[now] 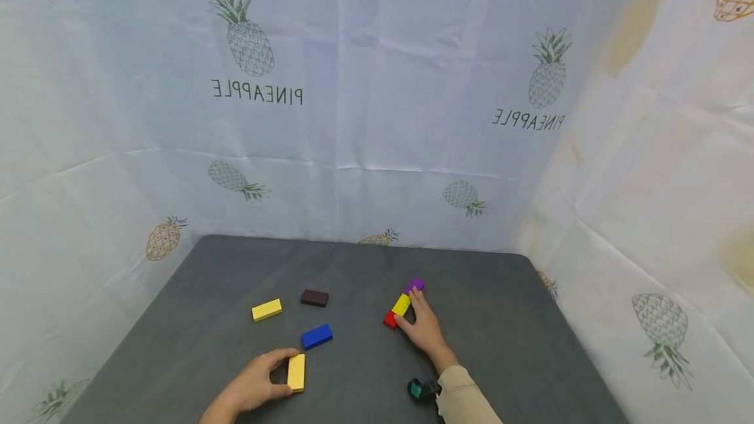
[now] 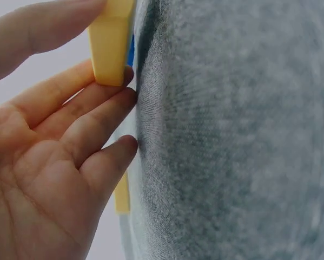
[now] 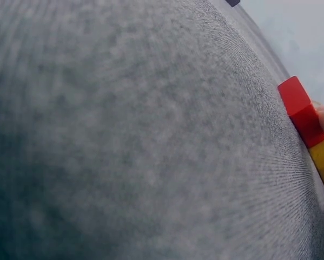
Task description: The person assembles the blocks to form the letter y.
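My left hand (image 1: 256,379) pinches a pale yellow block (image 1: 296,373) lengthwise between thumb and forefinger, low over the dark table. The other fingers extend beneath it in the left wrist view. On the right, my right hand (image 1: 423,329) spans a row of three blocks: red (image 1: 390,320), bright yellow (image 1: 401,305) and purple (image 1: 417,284). Its thumb touches the red block and its fingertips are at the purple one, with the row held between them. Part of the red and purple blocks is hidden by the hand.
A blue block (image 1: 317,336) lies just beyond my left hand. Farther back are another pale yellow block (image 1: 267,310) and a dark brown block (image 1: 315,298). A black and green object (image 1: 419,389) is by my right sleeve. A pineapple-print curtain (image 1: 377,84) encloses the table (image 1: 353,264).
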`<control>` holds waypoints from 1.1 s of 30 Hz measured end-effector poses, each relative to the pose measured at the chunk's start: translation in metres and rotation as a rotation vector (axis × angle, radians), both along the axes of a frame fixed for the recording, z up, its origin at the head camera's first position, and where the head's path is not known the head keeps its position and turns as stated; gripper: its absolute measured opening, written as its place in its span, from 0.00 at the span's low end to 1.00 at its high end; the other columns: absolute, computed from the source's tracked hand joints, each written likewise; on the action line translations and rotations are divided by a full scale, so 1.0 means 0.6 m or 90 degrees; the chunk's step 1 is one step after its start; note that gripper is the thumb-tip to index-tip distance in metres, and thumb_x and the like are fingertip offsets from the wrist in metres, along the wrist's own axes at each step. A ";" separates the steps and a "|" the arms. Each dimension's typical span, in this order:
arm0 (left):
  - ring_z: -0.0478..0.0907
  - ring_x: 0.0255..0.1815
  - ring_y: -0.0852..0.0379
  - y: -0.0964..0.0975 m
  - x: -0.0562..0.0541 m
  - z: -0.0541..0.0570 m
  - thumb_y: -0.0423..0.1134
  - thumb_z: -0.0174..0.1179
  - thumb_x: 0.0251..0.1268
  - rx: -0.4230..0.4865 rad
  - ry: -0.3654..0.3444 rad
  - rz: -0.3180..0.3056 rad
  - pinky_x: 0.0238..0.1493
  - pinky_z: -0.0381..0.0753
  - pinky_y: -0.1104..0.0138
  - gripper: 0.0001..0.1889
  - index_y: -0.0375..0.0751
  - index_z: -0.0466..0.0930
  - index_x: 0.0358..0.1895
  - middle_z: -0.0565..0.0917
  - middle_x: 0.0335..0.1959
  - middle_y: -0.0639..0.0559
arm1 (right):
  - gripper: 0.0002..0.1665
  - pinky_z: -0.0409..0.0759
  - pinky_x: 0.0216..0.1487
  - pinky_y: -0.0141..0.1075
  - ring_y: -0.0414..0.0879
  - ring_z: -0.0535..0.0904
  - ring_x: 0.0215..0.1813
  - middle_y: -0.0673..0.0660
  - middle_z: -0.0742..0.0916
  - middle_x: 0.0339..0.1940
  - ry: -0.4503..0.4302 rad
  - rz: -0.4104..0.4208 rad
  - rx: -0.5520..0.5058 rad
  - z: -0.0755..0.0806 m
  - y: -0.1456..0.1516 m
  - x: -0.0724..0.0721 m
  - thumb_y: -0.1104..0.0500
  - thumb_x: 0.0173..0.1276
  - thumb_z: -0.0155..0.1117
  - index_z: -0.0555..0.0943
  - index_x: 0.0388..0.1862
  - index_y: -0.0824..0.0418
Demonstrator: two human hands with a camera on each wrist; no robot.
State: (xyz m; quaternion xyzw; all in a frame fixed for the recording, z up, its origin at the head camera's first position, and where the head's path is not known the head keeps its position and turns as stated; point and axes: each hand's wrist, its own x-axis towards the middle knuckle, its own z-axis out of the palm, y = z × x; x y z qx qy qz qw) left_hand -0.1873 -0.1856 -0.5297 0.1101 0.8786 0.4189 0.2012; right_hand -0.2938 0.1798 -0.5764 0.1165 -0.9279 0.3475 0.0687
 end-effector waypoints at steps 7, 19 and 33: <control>0.70 0.62 0.33 0.001 0.002 0.003 0.46 0.71 0.50 0.054 0.039 0.022 0.58 0.73 0.47 0.36 0.32 0.71 0.62 0.73 0.60 0.34 | 0.47 0.58 0.70 0.58 0.60 0.55 0.75 0.63 0.62 0.75 0.003 -0.001 -0.006 -0.002 -0.002 -0.002 0.41 0.64 0.60 0.60 0.72 0.68; 0.76 0.57 0.42 0.037 -0.006 0.020 0.50 0.70 0.51 0.086 0.177 0.102 0.57 0.75 0.48 0.34 0.38 0.73 0.61 0.77 0.56 0.44 | 0.46 0.59 0.70 0.58 0.60 0.55 0.75 0.64 0.62 0.75 0.010 0.003 -0.005 -0.005 0.000 -0.001 0.42 0.64 0.61 0.60 0.72 0.68; 0.76 0.55 0.45 0.107 -0.026 0.019 0.48 0.72 0.48 0.127 0.234 0.187 0.54 0.77 0.50 0.36 0.39 0.72 0.61 0.77 0.54 0.46 | 0.46 0.60 0.68 0.59 0.63 0.58 0.73 0.66 0.63 0.73 0.031 0.008 -0.006 -0.008 -0.001 0.002 0.44 0.64 0.62 0.61 0.70 0.71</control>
